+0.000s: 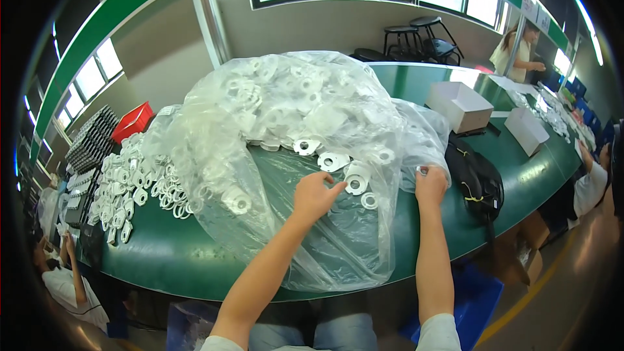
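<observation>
A big clear plastic bag (286, 91) lies spread on the green table in front of me, heaped with white plastic parts that have round holes. At its mouth are several loose parts, among them a white ring (369, 201) and a holed white part (333, 161). My left hand (316, 196) hovers beside these parts, thumb apart from the loosely bent fingers, nothing visible in it. Over a smaller clear bag (419, 127) to the right, my right hand (431, 186) pinches a small white part (423, 170), mostly hidden by the fingers.
Piled white parts (133, 172) and a red bin (133, 122) occupy the left of the table (175, 266). To the right are a black bag (473, 182) and white boxes (460, 107). Blue bins (468, 302) stand below the edge. Other people work at both sides.
</observation>
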Tool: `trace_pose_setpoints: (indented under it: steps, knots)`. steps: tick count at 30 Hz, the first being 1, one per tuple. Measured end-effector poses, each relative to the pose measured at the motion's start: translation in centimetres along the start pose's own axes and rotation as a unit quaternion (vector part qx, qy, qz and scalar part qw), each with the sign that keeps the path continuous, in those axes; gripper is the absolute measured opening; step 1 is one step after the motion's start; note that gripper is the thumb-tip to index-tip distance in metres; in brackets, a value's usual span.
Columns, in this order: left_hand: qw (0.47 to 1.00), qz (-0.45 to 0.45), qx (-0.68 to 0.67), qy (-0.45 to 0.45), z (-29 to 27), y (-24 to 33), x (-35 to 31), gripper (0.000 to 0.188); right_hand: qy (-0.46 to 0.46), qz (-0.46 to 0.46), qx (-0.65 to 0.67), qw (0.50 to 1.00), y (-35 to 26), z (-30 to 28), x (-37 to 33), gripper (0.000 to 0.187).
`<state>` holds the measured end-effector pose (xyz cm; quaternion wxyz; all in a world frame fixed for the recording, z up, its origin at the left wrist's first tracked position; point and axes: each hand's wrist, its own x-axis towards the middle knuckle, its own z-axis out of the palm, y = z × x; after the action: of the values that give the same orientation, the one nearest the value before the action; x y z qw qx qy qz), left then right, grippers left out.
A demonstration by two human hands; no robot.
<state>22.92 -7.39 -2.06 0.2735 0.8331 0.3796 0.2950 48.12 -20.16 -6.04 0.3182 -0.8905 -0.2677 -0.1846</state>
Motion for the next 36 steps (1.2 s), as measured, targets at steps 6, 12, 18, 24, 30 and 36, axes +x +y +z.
trace_pose_setpoints:
  steps: [6,12,18,24,30,36]
  knots:
    - [0.997,-0.032,0.066,-0.02,3.8,1.5,1.6,0.037,0.001,-0.02,0.055,0.998,1.0,-0.7,0.3,0.012]
    - [0.971,-0.077,-0.212,-0.086,-1.8,-2.8,0.6,0.017,-0.011,-0.04,0.086,0.995,1.6,-1.6,0.4,0.013]
    - [0.938,-0.173,-0.29,-0.082,-9.2,-5.7,-5.5,0.016,-0.045,0.045,0.342,0.937,-3.1,-5.7,-0.6,0.011]
    - [0.855,-0.242,-0.427,-0.164,-9.9,-7.8,-6.5,0.021,-0.206,-0.13,0.431,0.869,-13.0,-7.6,-7.6,0.012]
    - [0.797,-0.23,-0.539,-0.146,-10.0,-8.9,-7.0,0.021,-0.181,-0.477,0.342,0.789,-19.7,-5.0,-14.2,0.015]
    - [0.818,-0.191,-0.513,-0.179,-9.9,-9.0,-7.2,0.02,-0.21,-0.488,0.352,0.771,-19.5,-3.7,-15.3,0.019]
